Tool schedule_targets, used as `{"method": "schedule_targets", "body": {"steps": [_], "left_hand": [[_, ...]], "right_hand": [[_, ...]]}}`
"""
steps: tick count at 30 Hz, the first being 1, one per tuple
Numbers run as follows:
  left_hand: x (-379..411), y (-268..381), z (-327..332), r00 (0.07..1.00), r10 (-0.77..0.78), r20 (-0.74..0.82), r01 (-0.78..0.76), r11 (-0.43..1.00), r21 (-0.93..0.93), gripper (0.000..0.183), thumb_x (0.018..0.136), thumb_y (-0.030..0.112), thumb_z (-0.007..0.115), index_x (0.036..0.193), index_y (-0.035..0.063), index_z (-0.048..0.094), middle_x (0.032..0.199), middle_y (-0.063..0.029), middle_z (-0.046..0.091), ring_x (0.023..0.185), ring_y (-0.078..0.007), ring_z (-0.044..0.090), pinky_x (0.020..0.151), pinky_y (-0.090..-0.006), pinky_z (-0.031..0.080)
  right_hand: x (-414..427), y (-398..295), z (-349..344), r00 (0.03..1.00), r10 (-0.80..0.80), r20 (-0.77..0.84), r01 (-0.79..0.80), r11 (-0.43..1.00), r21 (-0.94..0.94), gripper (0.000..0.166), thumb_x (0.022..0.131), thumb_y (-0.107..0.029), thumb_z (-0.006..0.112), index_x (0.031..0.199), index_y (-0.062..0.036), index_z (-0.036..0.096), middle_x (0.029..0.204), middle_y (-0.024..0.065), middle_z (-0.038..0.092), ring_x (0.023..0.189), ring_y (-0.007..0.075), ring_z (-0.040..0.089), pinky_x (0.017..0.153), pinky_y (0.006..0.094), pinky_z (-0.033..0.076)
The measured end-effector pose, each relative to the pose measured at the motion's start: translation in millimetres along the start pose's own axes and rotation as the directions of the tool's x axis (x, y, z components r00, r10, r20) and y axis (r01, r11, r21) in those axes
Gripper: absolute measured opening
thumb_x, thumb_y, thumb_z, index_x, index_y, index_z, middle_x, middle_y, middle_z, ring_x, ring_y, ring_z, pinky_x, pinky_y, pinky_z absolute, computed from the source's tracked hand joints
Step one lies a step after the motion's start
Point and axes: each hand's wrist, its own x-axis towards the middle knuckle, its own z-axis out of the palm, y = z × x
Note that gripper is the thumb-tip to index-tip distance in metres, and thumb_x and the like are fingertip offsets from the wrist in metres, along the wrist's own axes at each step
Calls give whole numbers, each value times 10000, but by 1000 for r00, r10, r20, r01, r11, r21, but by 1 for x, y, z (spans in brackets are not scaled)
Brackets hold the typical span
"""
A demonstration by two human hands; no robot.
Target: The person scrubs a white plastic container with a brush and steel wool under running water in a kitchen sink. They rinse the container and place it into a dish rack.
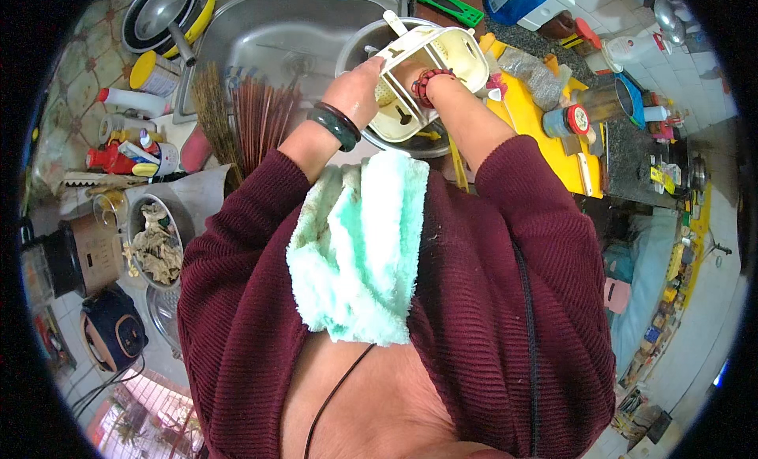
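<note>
A cream plastic caddy [459, 47] with compartments and slots is tilted over a round metal basin [349, 50] in the steel sink. My left hand [354, 97], with dark bangles at the wrist, grips the caddy's near left edge. My right hand [413, 75], with a red beaded bracelet, reaches into the caddy behind its divider; its fingers are mostly hidden, so what they touch cannot be told. Stains show on the caddy's inner walls. A mint-green towel [361, 251] hangs at my chest.
Bundled brush bristles [257, 118] stand left of my left arm. Stacked pans [163, 14] lie beside the sink [260, 32]. On the right, a yellow board [533, 157] bears a red-lidded jar [565, 121] and a white-handled knife [585, 173]. A green grater [447, 6] lies behind.
</note>
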Motion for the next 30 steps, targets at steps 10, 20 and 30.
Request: {"method": "schedule_targets", "body": {"steps": [10,20,30], "left_hand": [[2,-6,6,1000,-13,-4,13,1000,-22,418,781,-54,453,1191,23,447,918,-242,603,815,-359,611,697,-393,501],[-3,-2,-1,999,-14,50,15,1000,-14,366,757,-39,467,1122,-32,447,996,-270,555,855,-387,578,733,-421,476],[-13,-8,16,989,145,-5,-142,978,149,511,708,-41,482,1208,-49,374,1147,-296,476,951,-425,519,825,-434,446]], "right_hand": [[-174,25,-71,817,423,-392,221,398,890,232,906,-169,486,1006,16,582,915,107,630,827,158,617,771,272,493],[-140,-26,-15,865,-154,-477,290,930,227,229,809,20,446,988,1,587,923,152,596,949,269,566,831,322,442],[-66,-19,-15,996,23,89,-16,997,-80,345,721,-74,549,1060,-16,572,1069,208,577,989,332,566,856,373,450]]}}
